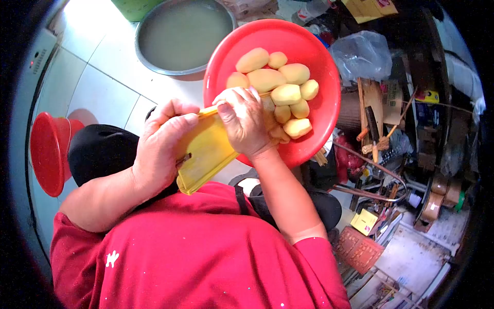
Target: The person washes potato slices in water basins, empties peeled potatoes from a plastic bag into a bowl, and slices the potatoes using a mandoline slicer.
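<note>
A flat yellow thing (206,149) with a ridged lower end and a small dark spot near its left side lies aslant between my hands, over my lap. I cannot make out its exact kind. My left hand (163,139) grips its left edge, thumb on top. My right hand (242,121) is closed over its upper right part, above the near rim of a red basin (319,123). Several peeled potatoes (266,80) lie in that basin. Some of them are partly hidden behind my right hand.
A grey metal basin (185,36) of cloudy water stands at the back. A red bucket (49,152) is on the tiled floor at left. At right are a clear plastic bag (363,55), a dark-handled tool (372,126), an orange-brown block (358,250) and other clutter.
</note>
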`<state>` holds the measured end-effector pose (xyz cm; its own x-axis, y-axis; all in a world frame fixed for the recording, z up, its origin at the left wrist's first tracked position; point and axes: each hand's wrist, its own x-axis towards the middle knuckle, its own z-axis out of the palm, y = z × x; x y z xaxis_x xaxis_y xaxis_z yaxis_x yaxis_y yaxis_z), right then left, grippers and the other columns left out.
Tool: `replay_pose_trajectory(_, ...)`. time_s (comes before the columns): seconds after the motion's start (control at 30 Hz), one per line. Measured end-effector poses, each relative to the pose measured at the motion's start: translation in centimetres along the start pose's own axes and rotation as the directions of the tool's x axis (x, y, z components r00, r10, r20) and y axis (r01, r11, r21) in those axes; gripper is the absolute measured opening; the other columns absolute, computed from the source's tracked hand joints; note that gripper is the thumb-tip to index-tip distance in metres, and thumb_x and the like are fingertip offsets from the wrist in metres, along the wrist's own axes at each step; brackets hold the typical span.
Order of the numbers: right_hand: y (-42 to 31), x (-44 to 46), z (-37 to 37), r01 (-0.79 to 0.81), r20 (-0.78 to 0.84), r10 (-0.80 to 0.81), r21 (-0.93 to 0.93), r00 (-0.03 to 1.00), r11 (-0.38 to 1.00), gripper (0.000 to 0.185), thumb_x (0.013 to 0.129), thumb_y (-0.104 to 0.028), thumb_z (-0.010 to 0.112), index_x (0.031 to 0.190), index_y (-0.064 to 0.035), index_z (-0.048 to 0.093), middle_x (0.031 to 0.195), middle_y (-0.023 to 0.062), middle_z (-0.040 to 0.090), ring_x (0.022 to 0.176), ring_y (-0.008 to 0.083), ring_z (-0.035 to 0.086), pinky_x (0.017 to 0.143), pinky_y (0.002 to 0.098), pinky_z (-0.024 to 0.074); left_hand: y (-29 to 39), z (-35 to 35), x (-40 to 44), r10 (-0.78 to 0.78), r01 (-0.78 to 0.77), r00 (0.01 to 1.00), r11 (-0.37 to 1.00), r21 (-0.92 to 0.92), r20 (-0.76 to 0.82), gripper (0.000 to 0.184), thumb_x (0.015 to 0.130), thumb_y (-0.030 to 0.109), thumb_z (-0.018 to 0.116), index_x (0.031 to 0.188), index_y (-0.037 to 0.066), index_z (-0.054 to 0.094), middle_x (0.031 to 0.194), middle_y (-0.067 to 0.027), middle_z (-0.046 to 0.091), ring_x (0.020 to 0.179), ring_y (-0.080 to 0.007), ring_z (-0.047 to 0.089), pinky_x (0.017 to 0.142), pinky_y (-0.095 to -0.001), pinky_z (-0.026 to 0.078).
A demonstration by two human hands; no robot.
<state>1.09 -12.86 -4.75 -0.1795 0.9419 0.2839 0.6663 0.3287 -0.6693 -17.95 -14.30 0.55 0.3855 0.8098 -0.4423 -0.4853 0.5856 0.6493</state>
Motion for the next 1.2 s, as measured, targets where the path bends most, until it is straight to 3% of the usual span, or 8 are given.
replay_pose_trajectory(0.2,2.1,-0.5,-0.5,-0.035,-0.006,0.034,-0.118,0.999,0.992,0.042,0.095,-0.045,0.041,0.079,-0.0103,0.059,0.079,0.0105,0.06,0.081,0.0315,0.058,0.083,0.0442,0.0395,0.2,0.1,-0.2,0.004,-0.006,1.0,0.996,0.084,0.024,0.013,0.09,0.014,0.054,0.1,0.005,0.054,0.095,-0.0067,0.059,0.086,-0.0139,0.057,0.077,-0.027,0.047)
replay_pose_trajectory(0.37,3.9,-0.8,-0.7,0.017,-0.066,-0.02,-0.052,0.998,0.999,0.045,0.094,-0.048,0.041,0.081,-0.0097,0.061,0.081,0.0114,0.062,0.083,0.0331,0.059,0.082,0.0447,0.0412,-0.1,-0.3,0.5,0.008,-0.01,0.999,0.999,0.031,0.045,0.014,0.089,0.014,0.054,0.1,0.006,0.053,0.094,-0.0094,0.059,0.087,-0.0178,0.058,0.078,-0.0295,0.048)
replay_pose_trajectory(0.57,6.8,-2.9,-1.0,-0.147,-0.266,0.118,-0.094,0.957,0.985,0.019,0.09,-0.023,0.057,0.087,-0.005,0.062,0.084,0.0139,0.06,0.083,0.0334,0.058,0.077,0.041,0.0466,0.2,0.1,0.6,0.023,-0.025,0.997,0.999,0.029,0.07,0.013,0.088,0.015,0.055,0.099,0.007,0.053,0.093,-0.0103,0.059,0.085,-0.0198,0.059,0.077,-0.0313,0.049)
replay_pose_trajectory(0.67,6.7,-3.5,-2.8,-0.133,-0.385,0.007,-0.3,0.923,0.945,0.01,0.079,-0.012,0.063,0.089,-0.01,0.062,0.087,0.0096,0.06,0.086,0.0314,0.058,0.079,0.0424,0.0464,0.3,0.1,0.8,0.023,-0.025,0.998,0.999,0.035,0.052,0.014,0.088,0.014,0.055,0.098,0.006,0.052,0.092,-0.0103,0.059,0.083,-0.0197,0.059,0.076,-0.0319,0.05)
replay_pose_trajectory(0.83,8.6,-3.8,-7.2,-0.332,-0.169,0.291,-0.6,0.942,0.728,0.042,0.073,-0.005,0.058,0.114,-0.0152,0.059,0.126,0.0104,0.05,0.12,0.03,0.045,0.099,0.0446,0.0373,0.4,0.7,0.9,0.061,-0.064,0.997,0.995,0.081,0.042,0.014,0.087,0.014,0.054,0.098,0.006,0.052,0.092,-0.0101,0.059,0.082,-0.0189,0.059,0.075,-0.0317,0.05)
replay_pose_trajectory(0.97,11.5,-3.3,-8.0,-0.295,-0.072,0.31,-0.568,0.948,0.768,0.044,0.073,-0.006,0.059,0.115,-0.0199,0.059,0.119,0.0086,0.052,0.114,0.0316,0.049,0.098,0.0445,0.038,0.4,0.9,1.2,0.097,-0.097,0.995,0.983,0.153,0.009,0.019,0.086,0.02,0.053,0.097,0.006,0.051,0.09,-0.0098,0.056,0.082,-0.0202,0.057,0.074,-0.0323,0.049)
replay_pose_trajectory(1.1,10.7,-2.3,-10.5,-0.096,0.103,0.2,-0.615,0.974,0.783,0.048,0.065,-0.008,0.069,0.111,-0.0145,0.057,0.108,0.0103,0.052,0.106,0.0307,0.053,0.093,0.0432,0.0416,0.3,0.6,1.3,0.109,-0.108,0.994,0.976,0.191,0.003,0.018,0.086,0.019,0.053,0.098,0.006,0.051,0.089,-0.0105,0.057,0.082,-0.0205,0.057,0.074,-0.0324,0.049)
replay_pose_trajectory(1.2,9.8,-2.4,-10.7,-0.14,0.084,0.219,-0.539,0.972,0.831,0.051,0.058,-0.011,0.075,0.106,-0.0126,0.056,0.105,0.0125,0.052,0.102,0.0327,0.055,0.089,0.0441,0.0456,0.5,0.8,1.4,0.109,-0.108,0.994,0.976,0.187,0.004,0.018,0.085,0.019,0.053,0.098,0.006,0.051,0.089,-0.0108,0.057,0.081,-0.0206,0.057,0.073,-0.0326,0.049)
